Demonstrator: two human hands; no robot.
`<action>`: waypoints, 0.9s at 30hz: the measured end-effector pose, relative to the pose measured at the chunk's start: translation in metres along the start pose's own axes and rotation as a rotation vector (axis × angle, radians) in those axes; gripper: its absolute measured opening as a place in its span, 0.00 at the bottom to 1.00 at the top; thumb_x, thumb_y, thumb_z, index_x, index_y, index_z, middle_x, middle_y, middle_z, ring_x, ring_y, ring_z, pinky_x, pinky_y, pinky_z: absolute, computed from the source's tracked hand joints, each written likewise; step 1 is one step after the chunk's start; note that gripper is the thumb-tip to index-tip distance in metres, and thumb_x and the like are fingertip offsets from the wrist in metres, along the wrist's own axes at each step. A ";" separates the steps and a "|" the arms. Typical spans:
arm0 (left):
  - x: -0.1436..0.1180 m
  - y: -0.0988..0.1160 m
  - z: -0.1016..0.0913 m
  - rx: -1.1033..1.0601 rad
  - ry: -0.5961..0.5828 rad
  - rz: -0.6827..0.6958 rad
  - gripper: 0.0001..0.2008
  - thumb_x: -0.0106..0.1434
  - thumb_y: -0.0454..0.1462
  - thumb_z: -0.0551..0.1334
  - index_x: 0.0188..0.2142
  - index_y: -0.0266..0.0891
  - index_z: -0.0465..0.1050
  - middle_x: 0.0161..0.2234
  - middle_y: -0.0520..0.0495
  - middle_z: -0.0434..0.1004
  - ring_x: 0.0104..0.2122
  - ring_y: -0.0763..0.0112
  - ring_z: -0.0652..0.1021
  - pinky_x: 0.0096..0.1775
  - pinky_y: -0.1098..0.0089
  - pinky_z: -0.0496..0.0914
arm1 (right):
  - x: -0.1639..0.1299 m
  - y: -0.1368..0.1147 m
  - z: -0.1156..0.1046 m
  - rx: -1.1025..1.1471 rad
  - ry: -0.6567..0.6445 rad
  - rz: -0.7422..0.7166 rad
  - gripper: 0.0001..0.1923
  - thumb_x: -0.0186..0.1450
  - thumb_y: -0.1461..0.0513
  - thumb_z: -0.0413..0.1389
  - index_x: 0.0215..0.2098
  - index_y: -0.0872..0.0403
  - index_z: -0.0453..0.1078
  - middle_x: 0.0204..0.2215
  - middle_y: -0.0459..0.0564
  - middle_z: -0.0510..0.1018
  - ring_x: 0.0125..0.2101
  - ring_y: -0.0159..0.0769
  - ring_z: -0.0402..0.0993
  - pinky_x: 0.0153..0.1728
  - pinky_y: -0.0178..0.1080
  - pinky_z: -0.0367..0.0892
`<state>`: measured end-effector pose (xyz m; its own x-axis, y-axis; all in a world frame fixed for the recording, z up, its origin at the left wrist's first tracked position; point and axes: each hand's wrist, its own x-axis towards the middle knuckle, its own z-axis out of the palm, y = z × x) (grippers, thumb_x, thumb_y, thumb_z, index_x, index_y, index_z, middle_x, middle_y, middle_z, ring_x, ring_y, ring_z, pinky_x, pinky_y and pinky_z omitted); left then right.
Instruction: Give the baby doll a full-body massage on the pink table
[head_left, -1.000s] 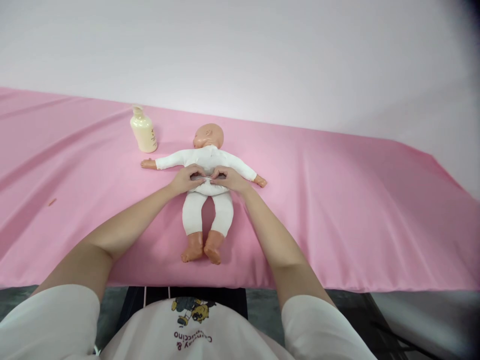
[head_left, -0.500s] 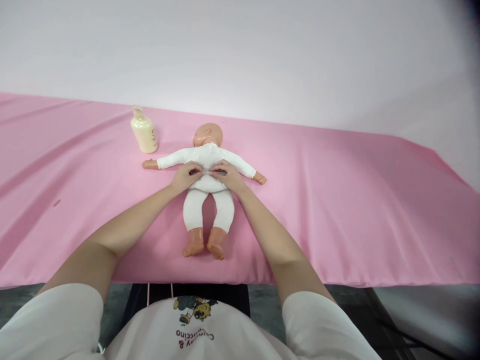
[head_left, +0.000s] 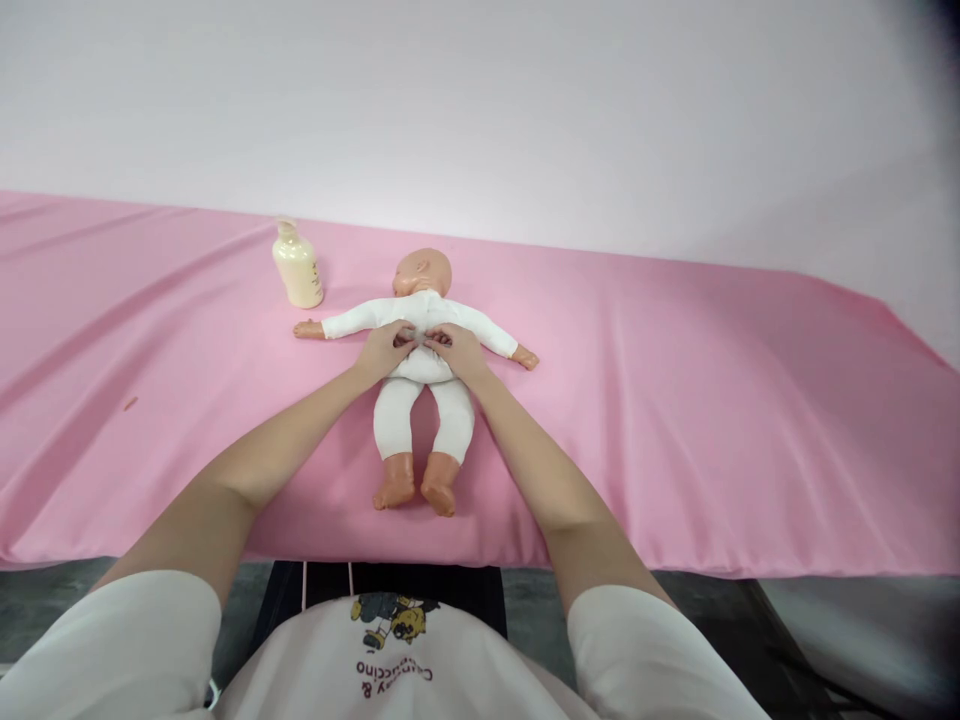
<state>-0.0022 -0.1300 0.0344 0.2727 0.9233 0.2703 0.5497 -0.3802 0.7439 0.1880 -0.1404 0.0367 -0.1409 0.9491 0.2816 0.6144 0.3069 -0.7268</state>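
While a cream-coloured bottle (head_left: 298,270) stands near the far edge of the pink-draped worktop (head_left: 712,420), its pale top in place, I cannot tell how full it is. The doll (head_left: 429,364) in a white suit lies to the bottle's right, arms spread, head turned left and feet towards the person. Both forearms reach in from either side, slightly bent at the elbow, and meet over the doll's lower torso. The left hand (head_left: 384,350) and right hand (head_left: 461,352) face each other, fingers curled inward, thumbs bent towards them, tips nearly touching. Each grip rests at the white cloth; whether either pinches a fold I cannot tell.
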 end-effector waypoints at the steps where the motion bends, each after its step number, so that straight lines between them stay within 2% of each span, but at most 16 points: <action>1: 0.002 0.001 0.000 0.046 -0.012 0.007 0.13 0.63 0.35 0.65 0.48 0.41 0.76 0.39 0.48 0.83 0.38 0.66 0.80 0.45 0.65 0.74 | 0.001 0.000 0.001 -0.060 -0.003 0.002 0.04 0.66 0.63 0.60 0.39 0.54 0.76 0.36 0.48 0.81 0.35 0.34 0.75 0.41 0.37 0.68; 4: 0.011 0.005 0.002 0.264 -0.066 0.060 0.10 0.68 0.35 0.61 0.46 0.39 0.79 0.41 0.44 0.82 0.41 0.63 0.79 0.48 0.64 0.71 | 0.004 -0.004 0.005 -0.268 -0.010 -0.023 0.06 0.69 0.62 0.57 0.39 0.54 0.77 0.38 0.49 0.81 0.38 0.37 0.75 0.41 0.38 0.67; 7: 0.017 0.011 0.005 0.433 -0.099 0.060 0.13 0.71 0.35 0.55 0.41 0.37 0.80 0.40 0.41 0.80 0.41 0.61 0.77 0.44 0.63 0.70 | 0.004 -0.009 0.008 -0.430 -0.003 -0.080 0.10 0.71 0.63 0.53 0.40 0.55 0.77 0.43 0.54 0.79 0.43 0.41 0.73 0.42 0.40 0.66; 9: 0.019 0.014 0.007 0.504 -0.100 0.048 0.15 0.71 0.36 0.54 0.38 0.37 0.80 0.39 0.40 0.78 0.40 0.60 0.76 0.42 0.62 0.69 | 0.004 -0.012 0.010 -0.499 0.000 -0.104 0.12 0.72 0.64 0.51 0.41 0.57 0.78 0.46 0.57 0.77 0.46 0.44 0.70 0.44 0.41 0.66; 12: 0.019 0.020 0.009 0.622 -0.108 0.070 0.15 0.72 0.35 0.53 0.37 0.36 0.79 0.40 0.39 0.76 0.43 0.58 0.73 0.43 0.62 0.67 | 0.005 -0.016 0.010 -0.569 -0.038 -0.093 0.13 0.72 0.65 0.49 0.42 0.57 0.77 0.46 0.57 0.78 0.46 0.43 0.70 0.48 0.41 0.65; 16: 0.018 0.030 0.008 0.681 -0.104 0.081 0.14 0.71 0.32 0.53 0.37 0.33 0.78 0.46 0.36 0.75 0.49 0.55 0.71 0.46 0.61 0.66 | 0.010 -0.022 0.006 -0.578 -0.082 -0.031 0.12 0.72 0.66 0.49 0.42 0.60 0.75 0.44 0.59 0.80 0.43 0.42 0.73 0.46 0.41 0.65; 19: 0.019 0.036 0.008 0.698 -0.126 0.061 0.13 0.71 0.31 0.53 0.40 0.32 0.78 0.48 0.35 0.74 0.48 0.55 0.72 0.44 0.61 0.67 | 0.016 -0.025 0.005 -0.566 -0.061 -0.013 0.11 0.73 0.66 0.49 0.46 0.60 0.73 0.42 0.60 0.82 0.42 0.42 0.76 0.44 0.41 0.65; 22: 0.024 0.036 0.010 0.694 -0.150 0.052 0.13 0.72 0.30 0.52 0.44 0.30 0.76 0.44 0.34 0.77 0.43 0.57 0.75 0.42 0.62 0.67 | 0.022 -0.023 0.006 -0.530 -0.031 0.014 0.13 0.73 0.65 0.48 0.50 0.57 0.72 0.41 0.60 0.82 0.41 0.44 0.77 0.44 0.43 0.67; 25: 0.033 0.029 0.015 0.637 -0.101 0.037 0.13 0.73 0.33 0.52 0.49 0.30 0.72 0.37 0.37 0.78 0.36 0.61 0.76 0.39 0.63 0.67 | 0.029 -0.017 0.010 -0.456 -0.005 0.038 0.14 0.72 0.66 0.47 0.45 0.56 0.74 0.40 0.63 0.81 0.41 0.47 0.78 0.46 0.47 0.68; 27: 0.041 0.023 0.019 0.526 -0.048 0.013 0.11 0.73 0.34 0.53 0.49 0.30 0.71 0.31 0.41 0.76 0.32 0.63 0.74 0.38 0.64 0.66 | 0.033 -0.014 0.013 -0.314 0.007 0.025 0.13 0.72 0.66 0.48 0.41 0.57 0.75 0.39 0.64 0.81 0.41 0.47 0.78 0.47 0.49 0.68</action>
<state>0.0367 -0.1018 0.0513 0.3115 0.9194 0.2401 0.8646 -0.3791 0.3297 0.1646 -0.1122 0.0479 -0.1178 0.9553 0.2712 0.8277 0.2454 -0.5046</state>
